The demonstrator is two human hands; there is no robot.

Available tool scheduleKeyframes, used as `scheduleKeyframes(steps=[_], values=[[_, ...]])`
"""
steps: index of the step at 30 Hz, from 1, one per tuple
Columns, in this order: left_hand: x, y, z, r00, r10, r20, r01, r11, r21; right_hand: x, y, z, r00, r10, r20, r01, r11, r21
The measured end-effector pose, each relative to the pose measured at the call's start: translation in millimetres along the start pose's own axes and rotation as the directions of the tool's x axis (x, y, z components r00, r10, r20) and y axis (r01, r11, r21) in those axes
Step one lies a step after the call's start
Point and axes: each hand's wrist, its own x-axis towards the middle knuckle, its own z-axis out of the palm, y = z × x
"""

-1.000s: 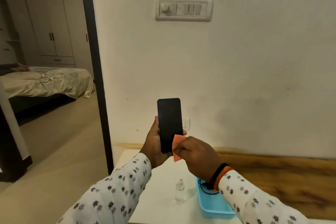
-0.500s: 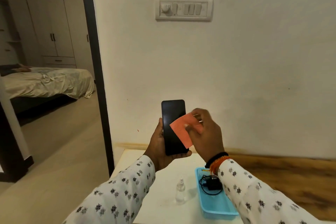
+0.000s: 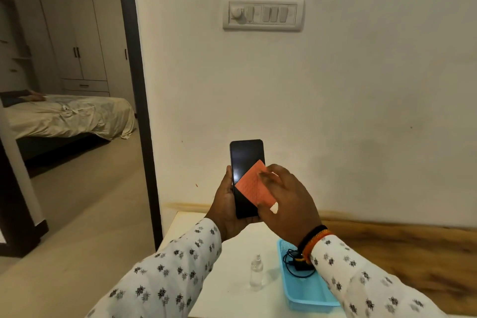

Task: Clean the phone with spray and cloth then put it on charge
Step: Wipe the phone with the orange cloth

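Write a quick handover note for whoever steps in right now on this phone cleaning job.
Left hand: holds the phone upright, screen dark and facing you.
Right hand: presses the orange cloth on the lower screen, mid-wipe.
Spray bottle stands on the white table; black charger with cable lies in the blue tray.
Left: finish wiping, then plug the phone in.

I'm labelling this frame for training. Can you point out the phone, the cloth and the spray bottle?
phone (image 3: pixel 244 160): head view, upper part of the dark screen.
cloth (image 3: pixel 251 186): head view, middle of the orange square.
spray bottle (image 3: pixel 256 272): head view, clear body, standing on the table.
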Motion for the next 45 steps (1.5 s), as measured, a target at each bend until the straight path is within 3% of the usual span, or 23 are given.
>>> scheduleKeyframes(steps=[5, 9, 12, 16, 20, 23, 28, 35, 45], values=[[-0.4, 2.7, 0.3, 1.0, -0.004, -0.018, 0.004, 1.0, -0.008, 1.3, 6.3, -3.5, 0.98, -0.115, 0.161, 0.144, 0.972, -0.186], [-0.9, 4.0, 1.2, 1.0, 0.005, -0.02, -0.005, 1.0, -0.023, 2.0, 9.0, -5.3, 0.976, -0.174, 0.132, 0.213, 0.893, -0.396], [-1.7, 4.0, 4.0, 1.0, 0.02, -0.016, -0.02, 1.0, 0.002, -6.0, 3.5, 1.1, 0.968, -0.179, 0.175, 0.242, 0.854, -0.46], [-3.0, 1.6, 6.8, 1.0, 0.018, -0.008, -0.018, 1.0, 0.016, -5.3, -4.2, 5.4, 0.959, -0.11, 0.26, 0.232, 0.835, -0.5], [-5.7, -2.0, 10.4, 1.0, -0.006, 0.012, 0.006, 0.999, 0.051, 26.6, -13.3, -1.8, 0.979, 0.029, 0.203, 0.099, 0.799, -0.593], [-5.4, -1.7, 11.0, 1.0, 0.021, 0.018, -0.022, 0.997, 0.076, 40.9, -20.2, 0.2, 0.98, 0.028, 0.196, 0.091, 0.815, -0.573], [-3.1, 14.0, 7.4, 0.997, 0.08, -0.025, -0.078, 0.996, 0.053, 18.5, -20.5, 6.7, 0.95, -0.081, 0.303, 0.241, 0.806, -0.541], [-2.5, 9.7, 7.0, 1.0, 0.016, -0.014, -0.015, 0.997, 0.071, 26.9, -13.5, -0.7, 0.97, 0.075, 0.233, 0.081, 0.8, -0.595], [-1.1, 0.3, 4.7, 0.997, 0.069, -0.046, -0.062, 0.989, 0.135, 30.9, -24.7, 8.2, 0.961, -0.037, 0.273, 0.194, 0.794, -0.577]])
